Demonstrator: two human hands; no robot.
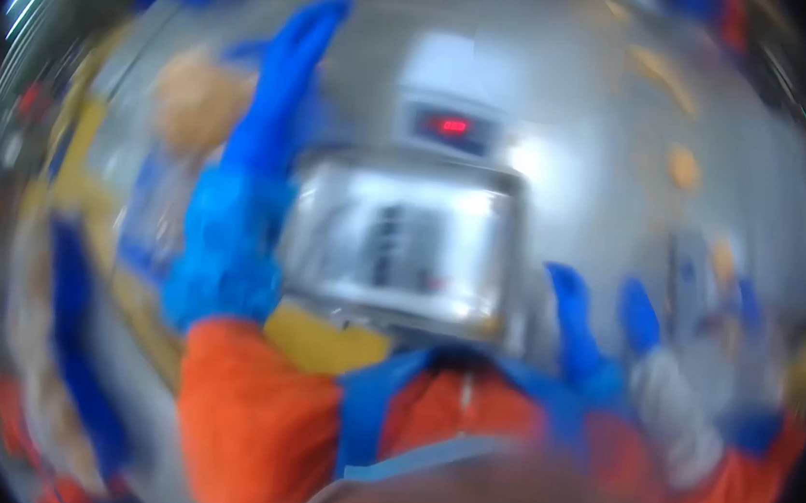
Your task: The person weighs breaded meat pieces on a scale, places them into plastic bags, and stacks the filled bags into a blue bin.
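My left hand (298,47), in a blue glove with a light blue sleeve cover, reaches forward past the left side of a weighing scale. Its fingers look stretched out, with nothing visible in them. Beside it lies a blurred tan lump or pile (199,104). My right hand (574,312), also blue-gloved, hovers to the right of the scale with its fingers extended and apparently bare of any object. Between my hands is the scale's shiny metal platform (313,233), showing dark blurred marks or reflections. Behind it stands the display (452,126), lit with red digits.
Close to my right hand, a co-worker's blue-gloved hand (640,313) with a white sleeve shows. Small tan pieces (685,168) lie on the grey metal table (606,155). Yellow (322,341) and blue (83,347) shapes are at the near left. Motion blurs everything.
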